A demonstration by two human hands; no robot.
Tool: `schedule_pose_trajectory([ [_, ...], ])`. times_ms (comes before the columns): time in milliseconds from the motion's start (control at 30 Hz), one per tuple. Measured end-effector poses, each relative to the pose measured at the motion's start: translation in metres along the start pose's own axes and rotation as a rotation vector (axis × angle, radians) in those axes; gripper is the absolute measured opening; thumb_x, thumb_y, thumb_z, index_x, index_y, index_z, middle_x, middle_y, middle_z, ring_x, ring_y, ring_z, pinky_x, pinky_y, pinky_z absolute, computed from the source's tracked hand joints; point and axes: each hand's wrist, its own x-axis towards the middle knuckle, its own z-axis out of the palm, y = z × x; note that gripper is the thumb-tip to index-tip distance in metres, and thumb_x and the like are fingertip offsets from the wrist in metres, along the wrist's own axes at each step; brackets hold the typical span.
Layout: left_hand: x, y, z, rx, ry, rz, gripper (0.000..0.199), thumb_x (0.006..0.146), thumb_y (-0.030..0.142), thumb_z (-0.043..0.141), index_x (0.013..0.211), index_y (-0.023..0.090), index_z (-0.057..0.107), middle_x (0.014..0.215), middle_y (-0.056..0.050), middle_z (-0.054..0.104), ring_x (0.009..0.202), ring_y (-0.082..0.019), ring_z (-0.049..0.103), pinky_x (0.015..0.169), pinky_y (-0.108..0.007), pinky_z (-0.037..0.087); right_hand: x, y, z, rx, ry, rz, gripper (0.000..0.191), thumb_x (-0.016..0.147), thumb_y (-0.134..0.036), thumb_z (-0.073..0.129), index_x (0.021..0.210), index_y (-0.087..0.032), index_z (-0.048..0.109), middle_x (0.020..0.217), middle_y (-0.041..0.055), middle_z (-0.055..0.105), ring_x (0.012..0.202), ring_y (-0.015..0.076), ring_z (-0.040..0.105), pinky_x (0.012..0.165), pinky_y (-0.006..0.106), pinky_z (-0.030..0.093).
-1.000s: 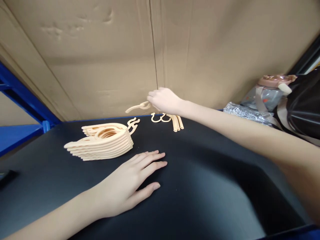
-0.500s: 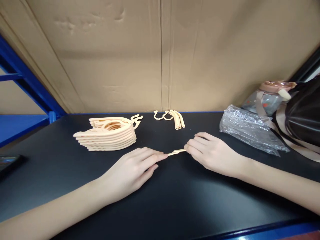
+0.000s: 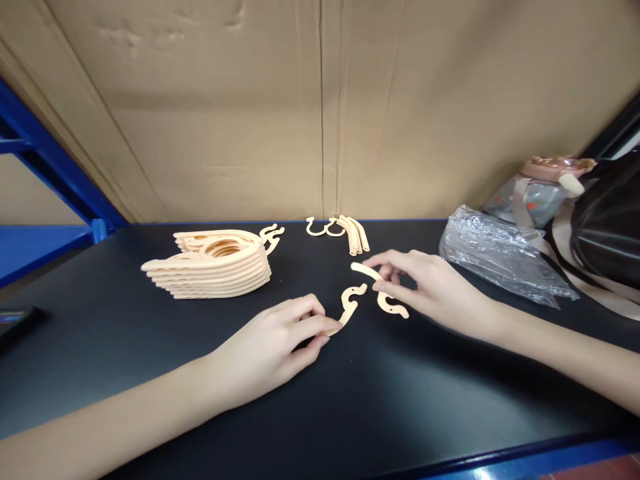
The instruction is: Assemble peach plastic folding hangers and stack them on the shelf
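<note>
Between finger and thumb, my left hand (image 3: 280, 343) pinches the near end of a cream plastic hanger arm (image 3: 349, 305), whose curled end points away from me. Facing it, my right hand (image 3: 430, 287) is closed on the middle of another cream hanger arm (image 3: 367, 271). Its straight end sticks out at the upper left and its curled end shows below my fingers. A small gap separates the two pieces, just above the black table. Behind my left hand lies a neat stack of folded cream hangers (image 3: 215, 272).
Loose cream hooks (image 3: 316, 229) and several curved cream pieces (image 3: 355, 237) lie at the table's back edge. On the right are a crumpled clear plastic bag (image 3: 500, 257), a bottle (image 3: 543, 190) and a dark bag (image 3: 610, 227). A phone-like dark object (image 3: 17, 327) rests at far left.
The two hanger arms, edge-on and meeting end to end before, are now apart and turned to show their curled ends. My right hand has lifted and rotated slightly; my left has shifted little.
</note>
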Motion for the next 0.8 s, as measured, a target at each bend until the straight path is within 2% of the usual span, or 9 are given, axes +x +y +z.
schedule_pose_trajectory([
  [67,0.004,0.004,0.005,0.007,0.005,-0.014,0.023,0.093,0.017,0.048,0.109,0.017,0.065,0.083,-0.002,0.058,0.071,-0.012,0.056,0.066,-0.023,0.047,0.002,0.002,0.003,0.157,0.006,0.092,0.031,0.091,-0.034,0.056,0.122,-0.028,0.053,0.08,-0.0027,0.067,0.067,0.0132,0.063,0.064,0.028,0.05],
  [133,0.008,0.007,0.009,0.05,0.0,-0.008,0.022,0.093,0.018,0.05,0.11,0.016,0.064,0.075,0.0,0.056,0.068,-0.013,0.054,0.064,-0.024,0.045,0.005,0.005,0.007,0.255,0.01,0.133,0.032,0.089,-0.034,0.057,0.121,-0.027,0.053,0.079,-0.0027,0.066,0.066,0.0133,0.063,0.061,0.027,0.05],
  [267,0.013,0.01,0.012,0.106,-0.024,0.021,0.025,0.094,0.017,0.046,0.113,0.015,0.062,0.076,-0.001,0.057,0.067,-0.014,0.054,0.065,-0.026,0.044,0.006,0.004,0.01,0.271,0.067,0.114,0.027,0.091,-0.035,0.055,0.117,-0.026,0.057,0.083,-0.001,0.066,0.067,0.0133,0.062,0.061,0.028,0.051],
  [367,0.013,0.009,0.011,0.134,-0.023,0.041,0.027,0.095,0.017,0.044,0.117,0.015,0.06,0.078,-0.001,0.058,0.069,-0.014,0.055,0.066,-0.026,0.044,0.001,-0.001,0.01,0.144,0.157,-0.038,0.016,0.094,-0.031,0.052,0.105,-0.024,0.061,0.09,0.0017,0.068,0.077,0.0139,0.063,0.071,0.029,0.051],
  [500,0.013,0.008,0.01,0.179,-0.039,0.072,0.028,0.096,0.018,0.043,0.117,0.015,0.061,0.078,-0.002,0.06,0.07,-0.015,0.057,0.065,-0.026,0.045,-0.008,-0.002,0.013,-0.23,0.183,-0.387,0.014,0.093,-0.016,0.05,0.097,-0.021,0.062,0.1,0.0038,0.07,0.091,0.0155,0.062,0.079,0.031,0.048],
  [567,0.013,0.008,0.01,0.195,-0.039,0.079,0.027,0.097,0.018,0.043,0.117,0.016,0.061,0.077,-0.001,0.061,0.07,-0.015,0.058,0.064,-0.026,0.045,-0.012,0.0,0.018,-0.344,0.171,-0.492,0.014,0.092,-0.013,0.052,0.098,-0.019,0.063,0.101,0.0043,0.07,0.088,0.0148,0.062,0.075,0.029,0.048],
  [667,0.012,0.007,0.01,0.194,-0.023,0.086,0.026,0.098,0.019,0.042,0.115,0.017,0.062,0.078,-0.001,0.062,0.07,-0.014,0.059,0.064,-0.025,0.045,-0.012,0.002,0.025,-0.385,0.18,-0.555,0.01,0.092,-0.015,0.053,0.091,-0.016,0.063,0.09,0.0031,0.069,0.078,0.0131,0.061,0.068,0.026,0.048],
  [800,0.011,0.005,0.01,0.176,0.009,0.096,0.024,0.098,0.022,0.043,0.11,0.018,0.064,0.078,0.0,0.063,0.07,-0.014,0.059,0.064,-0.025,0.046,-0.01,-0.004,0.026,-0.472,0.183,-0.664,0.021,0.093,-0.011,0.047,0.081,-0.015,0.064,0.076,0.0019,0.065,0.07,0.0135,0.058,0.068,0.027,0.049],
])
